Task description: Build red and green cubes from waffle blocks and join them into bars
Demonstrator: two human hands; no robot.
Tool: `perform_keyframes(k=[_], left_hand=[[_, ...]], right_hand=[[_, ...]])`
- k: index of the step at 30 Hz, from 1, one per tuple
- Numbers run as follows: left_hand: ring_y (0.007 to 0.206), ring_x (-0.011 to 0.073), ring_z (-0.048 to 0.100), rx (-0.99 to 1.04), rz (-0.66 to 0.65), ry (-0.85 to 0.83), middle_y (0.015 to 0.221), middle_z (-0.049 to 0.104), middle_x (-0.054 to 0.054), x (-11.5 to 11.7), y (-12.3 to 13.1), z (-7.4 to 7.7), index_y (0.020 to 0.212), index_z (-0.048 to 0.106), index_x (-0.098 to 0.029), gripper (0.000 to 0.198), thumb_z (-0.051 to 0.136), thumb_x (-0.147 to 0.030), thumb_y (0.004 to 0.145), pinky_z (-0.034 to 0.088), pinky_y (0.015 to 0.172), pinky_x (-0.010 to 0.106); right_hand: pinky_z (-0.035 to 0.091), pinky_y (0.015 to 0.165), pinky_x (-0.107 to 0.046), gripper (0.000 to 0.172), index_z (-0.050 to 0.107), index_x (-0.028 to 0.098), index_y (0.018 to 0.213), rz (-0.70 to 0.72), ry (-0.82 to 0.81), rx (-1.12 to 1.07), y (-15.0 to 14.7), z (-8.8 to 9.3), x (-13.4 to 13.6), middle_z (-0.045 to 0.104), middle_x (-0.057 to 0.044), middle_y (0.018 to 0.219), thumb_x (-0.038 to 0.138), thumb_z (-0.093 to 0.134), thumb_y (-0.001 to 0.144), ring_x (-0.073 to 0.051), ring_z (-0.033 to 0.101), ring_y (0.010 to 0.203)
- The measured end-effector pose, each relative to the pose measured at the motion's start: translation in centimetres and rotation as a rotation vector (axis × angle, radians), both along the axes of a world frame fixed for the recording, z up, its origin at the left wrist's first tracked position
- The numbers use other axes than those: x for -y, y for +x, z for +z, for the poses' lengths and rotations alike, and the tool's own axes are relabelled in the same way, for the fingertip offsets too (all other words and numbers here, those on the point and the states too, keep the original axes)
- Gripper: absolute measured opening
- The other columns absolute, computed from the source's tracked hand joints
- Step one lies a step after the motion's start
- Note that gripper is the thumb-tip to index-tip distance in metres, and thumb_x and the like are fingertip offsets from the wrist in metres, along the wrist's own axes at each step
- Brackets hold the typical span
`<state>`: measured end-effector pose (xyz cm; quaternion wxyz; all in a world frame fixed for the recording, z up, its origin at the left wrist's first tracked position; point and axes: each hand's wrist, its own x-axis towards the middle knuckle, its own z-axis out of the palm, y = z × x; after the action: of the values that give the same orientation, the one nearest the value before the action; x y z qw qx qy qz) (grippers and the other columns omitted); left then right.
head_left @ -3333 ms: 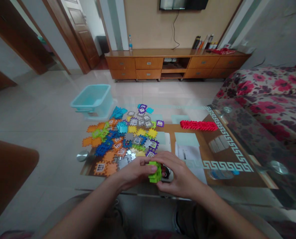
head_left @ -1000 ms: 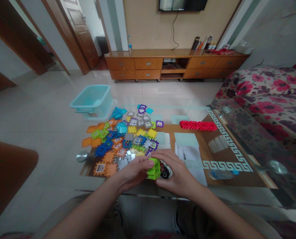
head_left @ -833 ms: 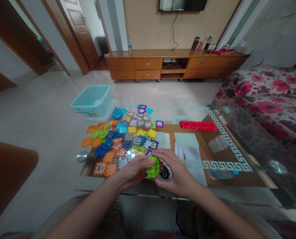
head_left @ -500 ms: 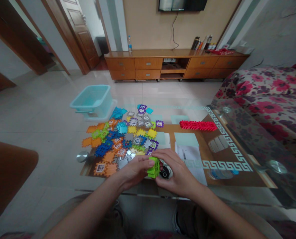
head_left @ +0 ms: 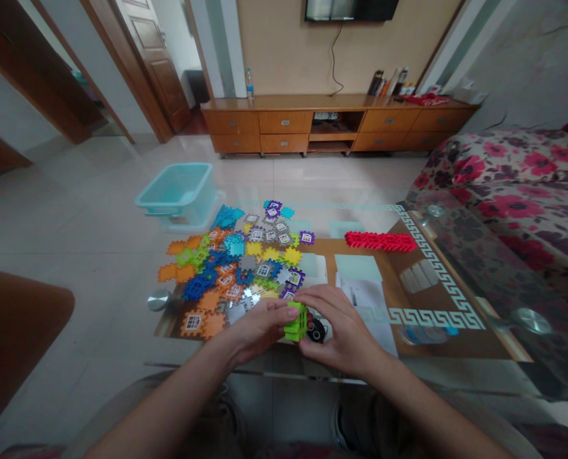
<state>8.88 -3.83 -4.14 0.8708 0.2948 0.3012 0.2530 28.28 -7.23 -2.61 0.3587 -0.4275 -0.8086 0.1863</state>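
Note:
A small stack of lime-green interlocking tiles (head_left: pixel 295 324) is held between my two hands above the near edge of the glass table. My left hand (head_left: pixel 259 325) pinches it from the left, thumb on top. From the right, my right hand (head_left: pixel 343 325) curves round it, with fingers at the far side and thumb at the near side. Just beyond and left of my hands spreads a pile of loose interlocking tiles (head_left: pixel 248 262) in orange, blue, yellow, grey and purple, several with white window inserts. Farther right lies a long row of red tiles (head_left: pixel 380 241) pressed together.
A pale blue plastic tub (head_left: pixel 178 207) stands beyond the pile at the left. Under the glass are papers (head_left: pixel 360 293), a water bottle (head_left: pixel 424 335) and a round black object (head_left: pixel 317 330). A wooden TV cabinet (head_left: pixel 284 122) lines the far wall; a floral sofa (head_left: pixel 517 172) is at right.
Hardly anything differs. Both hands keep hold of the green stack, which sits in nearly the same place; the pile and the red row have not moved.

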Motion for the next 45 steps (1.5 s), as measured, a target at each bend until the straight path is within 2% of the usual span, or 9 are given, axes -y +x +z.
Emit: perform_keyframes(k=[5, 11, 16, 23, 27, 34, 39, 45], left_hand=[[0.092, 0.0222, 0.065, 0.049, -0.017, 0.009, 0.092, 0.072, 0.013, 0.05, -0.08, 0.12, 0.094, 0.073, -0.01, 0.045, 0.085, -0.046, 0.068, 0.045, 0.082, 0.031], [0.097, 0.0238, 0.067, 0.02, -0.07, 0.05, 0.096, 0.073, 0.014, 0.05, -0.09, 0.4, 0.093, 0.075, -0.01, 0.04, 0.087, -0.038, 0.068, 0.046, 0.081, 0.03], [0.1, 0.0234, 0.068, 0.047, -0.049, 0.083, 0.104, 0.074, 0.015, -0.11, -0.24, 0.3, 0.101, 0.075, -0.01, 0.048, 0.089, -0.04, 0.066, 0.048, 0.084, 0.029], [0.098, 0.0231, 0.069, -0.021, -0.102, 0.07, 0.103, 0.074, 0.015, -0.25, -0.43, 0.68, 0.108, 0.074, -0.011, 0.054, 0.091, -0.034, 0.063, 0.05, 0.085, 0.031], [0.097, 0.0217, 0.069, -0.013, -0.114, 0.073, 0.102, 0.074, 0.014, -0.18, -0.39, 0.78, 0.105, 0.074, -0.011, 0.051, 0.092, -0.034, 0.062, 0.049, 0.087, 0.03], [0.087, 0.0205, 0.068, -0.009, -0.161, 0.067, 0.097, 0.074, 0.015, -0.08, -0.37, 0.43, 0.094, 0.075, -0.008, 0.048, 0.088, -0.044, 0.065, 0.05, 0.086, 0.032], [0.079, 0.017, 0.066, -0.094, -0.118, 0.072, 0.087, 0.073, 0.011, 0.05, -0.35, 0.46, 0.089, 0.074, -0.009, 0.047, 0.091, -0.043, 0.061, 0.05, 0.08, 0.03], [0.074, 0.015, 0.062, -0.157, -0.087, 0.132, 0.08, 0.07, 0.007, 0.2, -0.36, 0.07, 0.083, 0.073, -0.011, 0.042, 0.088, -0.045, 0.063, 0.049, 0.078, 0.03]], right_hand=[[0.048, 0.095, -0.046, 0.06, 0.058, 0.025, 0.126, -0.026, 0.016, -0.006, 0.23, 0.01, -0.03, 0.067, -0.009, 0.12, 0.017, 0.071, 0.068, -0.028, 0.061, 0.109], [0.047, 0.094, -0.044, 0.06, 0.06, 0.024, 0.123, -0.062, 0.013, -0.019, 0.31, 0.1, -0.04, 0.069, -0.008, 0.117, 0.016, 0.071, 0.065, -0.028, 0.062, 0.108], [0.047, 0.096, -0.045, 0.062, 0.058, 0.025, 0.128, -0.047, 0.002, -0.024, 0.52, -0.15, -0.19, 0.067, -0.008, 0.12, 0.016, 0.071, 0.068, -0.027, 0.061, 0.111], [0.048, 0.093, -0.045, 0.059, 0.06, 0.025, 0.124, -0.018, -0.016, -0.024, 0.56, 0.1, -0.21, 0.068, -0.007, 0.117, 0.015, 0.07, 0.066, -0.027, 0.061, 0.107], [0.047, 0.093, -0.044, 0.059, 0.061, 0.024, 0.122, -0.032, 0.025, -0.008, 0.47, 0.17, -0.12, 0.068, -0.007, 0.116, 0.015, 0.071, 0.064, -0.027, 0.062, 0.105], [0.047, 0.093, -0.044, 0.06, 0.061, 0.024, 0.122, -0.057, 0.065, -0.025, 0.64, -0.01, -0.19, 0.068, -0.007, 0.116, 0.015, 0.068, 0.064, -0.027, 0.062, 0.106], [0.047, 0.095, -0.044, 0.062, 0.059, 0.025, 0.128, -0.044, 0.034, -0.006, 0.64, -0.06, -0.22, 0.067, -0.006, 0.12, 0.013, 0.068, 0.067, -0.026, 0.061, 0.108], [0.047, 0.097, -0.044, 0.061, 0.059, 0.026, 0.129, -0.027, 0.0, -0.003, 0.74, -0.18, -0.37, 0.067, -0.005, 0.122, 0.013, 0.069, 0.07, -0.025, 0.06, 0.111]])
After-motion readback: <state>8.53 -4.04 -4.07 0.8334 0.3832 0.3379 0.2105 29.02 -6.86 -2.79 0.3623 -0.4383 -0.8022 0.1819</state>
